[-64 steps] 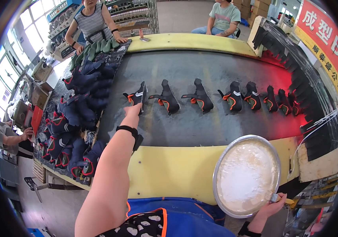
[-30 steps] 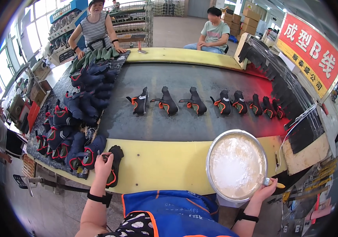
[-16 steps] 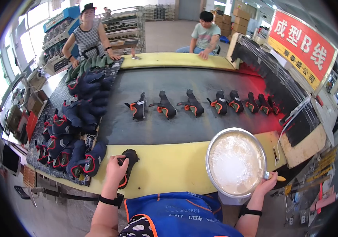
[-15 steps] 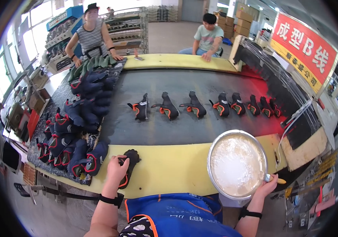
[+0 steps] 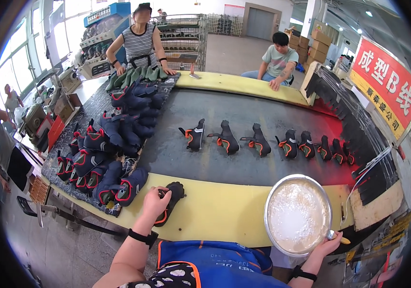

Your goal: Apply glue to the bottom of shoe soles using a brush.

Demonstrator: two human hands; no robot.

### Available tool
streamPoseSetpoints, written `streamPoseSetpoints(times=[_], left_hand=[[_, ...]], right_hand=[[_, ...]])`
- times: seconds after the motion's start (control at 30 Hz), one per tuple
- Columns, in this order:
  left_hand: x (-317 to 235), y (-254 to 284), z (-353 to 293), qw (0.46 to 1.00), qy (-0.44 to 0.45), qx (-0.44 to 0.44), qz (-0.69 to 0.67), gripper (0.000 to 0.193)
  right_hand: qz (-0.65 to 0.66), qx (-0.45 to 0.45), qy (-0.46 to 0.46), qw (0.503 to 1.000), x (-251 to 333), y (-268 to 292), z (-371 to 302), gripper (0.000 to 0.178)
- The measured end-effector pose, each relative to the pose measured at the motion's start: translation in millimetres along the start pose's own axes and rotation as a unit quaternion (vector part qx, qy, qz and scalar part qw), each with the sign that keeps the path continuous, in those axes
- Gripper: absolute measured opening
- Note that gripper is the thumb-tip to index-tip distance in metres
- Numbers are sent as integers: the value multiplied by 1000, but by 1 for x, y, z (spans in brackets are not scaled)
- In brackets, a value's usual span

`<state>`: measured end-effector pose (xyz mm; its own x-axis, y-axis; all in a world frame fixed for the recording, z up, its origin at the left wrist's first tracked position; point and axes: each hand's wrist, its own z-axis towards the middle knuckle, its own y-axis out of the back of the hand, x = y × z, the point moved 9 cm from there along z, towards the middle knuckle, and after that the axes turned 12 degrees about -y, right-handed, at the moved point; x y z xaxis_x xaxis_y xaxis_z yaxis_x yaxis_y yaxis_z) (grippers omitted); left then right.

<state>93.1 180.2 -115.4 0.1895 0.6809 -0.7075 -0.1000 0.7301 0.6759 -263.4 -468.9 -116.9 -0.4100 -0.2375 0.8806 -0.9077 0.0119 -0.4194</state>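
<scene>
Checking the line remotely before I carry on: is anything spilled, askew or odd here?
Nothing stands out. The left hand grips a dark shoe on the yellow edge; the right hand holds the white-filled bowl level, unspilled.

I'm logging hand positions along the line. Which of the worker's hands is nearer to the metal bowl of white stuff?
Right. The right hand touches the bowl at its lower right rim. The left hand is well off to the bowl's left, gripping a black shoe on the yellow ledge.
</scene>
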Motion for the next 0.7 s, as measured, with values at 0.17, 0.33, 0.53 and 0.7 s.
streamPoseSetpoints(times=[0.17,0.33,0.53,0.7], left_hand=[[8,1,0,1000,8,2,22,46],[-137,26,-13,954,-255,-113,113,57],[-198,-133,-56,792,67,447,-411,24],[-222,-217,-108,719,174,540,-402,31]], right_hand=[[-35,-19,-5,999,8,-6,-16,34],[-127,-30,78,988,6,0,-4,20],[-2,13,-19,1000,-3,-11,3,22],[-122,-34,68,990,6,-8,3,30]])
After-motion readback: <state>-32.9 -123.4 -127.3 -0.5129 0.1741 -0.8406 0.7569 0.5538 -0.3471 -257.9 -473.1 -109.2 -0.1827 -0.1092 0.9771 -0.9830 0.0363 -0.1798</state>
